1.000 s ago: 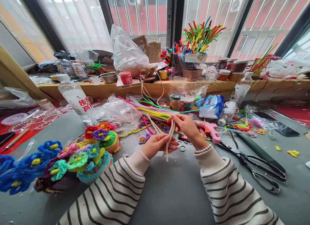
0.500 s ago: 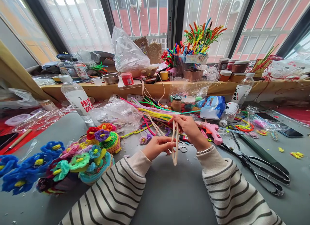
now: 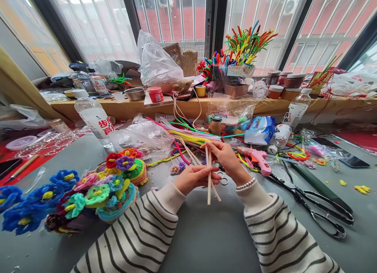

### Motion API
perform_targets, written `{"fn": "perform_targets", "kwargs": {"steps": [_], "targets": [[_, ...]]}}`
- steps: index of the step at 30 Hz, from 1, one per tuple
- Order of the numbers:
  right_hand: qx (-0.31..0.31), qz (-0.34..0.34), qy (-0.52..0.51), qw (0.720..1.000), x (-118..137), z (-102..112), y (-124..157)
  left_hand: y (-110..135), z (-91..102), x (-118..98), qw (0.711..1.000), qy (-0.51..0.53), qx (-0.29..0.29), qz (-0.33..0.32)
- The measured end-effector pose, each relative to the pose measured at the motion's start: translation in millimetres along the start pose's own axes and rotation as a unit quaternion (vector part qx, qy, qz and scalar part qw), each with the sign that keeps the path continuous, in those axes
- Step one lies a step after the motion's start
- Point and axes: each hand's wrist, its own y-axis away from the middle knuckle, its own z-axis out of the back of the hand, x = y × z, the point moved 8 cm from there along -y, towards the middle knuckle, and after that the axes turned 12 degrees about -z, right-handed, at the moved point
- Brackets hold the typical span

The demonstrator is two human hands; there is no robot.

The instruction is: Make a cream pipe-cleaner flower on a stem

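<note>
My left hand (image 3: 193,178) and my right hand (image 3: 225,156) both grip a small bunch of cream pipe cleaners (image 3: 209,186) over the grey table (image 3: 203,233). The left hand pinches them near the middle. The right hand holds their upper ends between curled fingers. The lower ends hang free just above the table. Behind the hands lies a loose heap of coloured pipe cleaners (image 3: 188,137). Small scissors (image 3: 222,179) lie just under my right hand.
Pipe-cleaner flowers (image 3: 88,192) are piled at the left. A pink glue gun (image 3: 257,158) and large black scissors (image 3: 318,210) lie at the right. A water bottle (image 3: 93,120), plastic bags, jars and a pot of coloured pipe cleaners (image 3: 246,45) crowd the window ledge.
The hanging ends of the cream pipe cleaners swung from left to right and back toward straight. My right hand slid slightly lower and left; my left hand kept its pinch.
</note>
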Motion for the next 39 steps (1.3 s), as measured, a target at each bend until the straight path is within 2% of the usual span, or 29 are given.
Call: {"fn": "perform_targets", "kwargs": {"steps": [6, 10, 12, 16, 18, 21, 24, 27, 28, 30, 32, 36, 39], "targets": [[0.071, 0.024, 0.091, 0.993, 14.8, 1.5, 5.1, -4.0, 22.1, -5.9, 0.994, -0.011, -0.093, -0.049], [0.097, 0.068, 0.135, 0.984, 25.2, -1.4, 10.1, -5.1, 28.5, -9.2, 0.990, -0.030, -0.121, -0.071], [0.069, 0.078, 0.141, 0.985, 24.8, 0.8, 9.0, -5.0, 27.2, -8.1, 0.990, -0.046, -0.116, -0.063], [-0.050, 0.073, 0.132, 0.987, 16.4, 15.4, 4.2, -4.5, 15.2, -4.7, 0.994, -0.075, -0.064, -0.039], [-0.090, 0.076, 0.131, 0.984, 15.2, 20.9, 4.1, -3.6, 9.4, -1.8, 0.995, -0.088, -0.039, -0.020], [-0.085, 0.077, 0.150, 0.982, 19.2, 23.4, 4.1, -2.4, 7.4, 3.3, 0.994, -0.104, -0.027, 0.011], [-0.041, 0.061, 0.211, 0.975, 21.9, 26.2, 5.5, -3.1, 19.3, -1.5, 0.991, -0.098, -0.089, -0.018], [-0.035, 0.068, 0.346, 0.935, 17.6, 32.4, 15.7, -1.8, 37.0, -14.7, 0.975, -0.094, -0.182, -0.092], [-0.023, 0.074, 0.399, 0.914, 12.3, 31.2, 21.1, -1.2, 40.7, -18.7, 0.968, -0.100, -0.198, -0.115], [0.037, 0.049, 0.491, 0.869, -10.0, 24.1, 32.4, -0.2, 45.6, -24.9, 0.957, -0.121, -0.217, -0.151], [0.052, 0.031, 0.550, 0.833, -27.7, 21.2, 43.2, 0.2, 48.8, -28.2, 0.947, -0.150, -0.225, -0.173], [0.018, 0.008, 0.619, 0.785, -38.7, 20.9, 55.4, 1.0, 55.1, -31.3, 0.929, -0.190, -0.243, -0.202], [0.037, -0.032, 0.635, 0.771, -43.3, 20.9, 59.6, 1.5, 57.4, -32.2, 0.923, -0.205, -0.250, -0.208]]}}
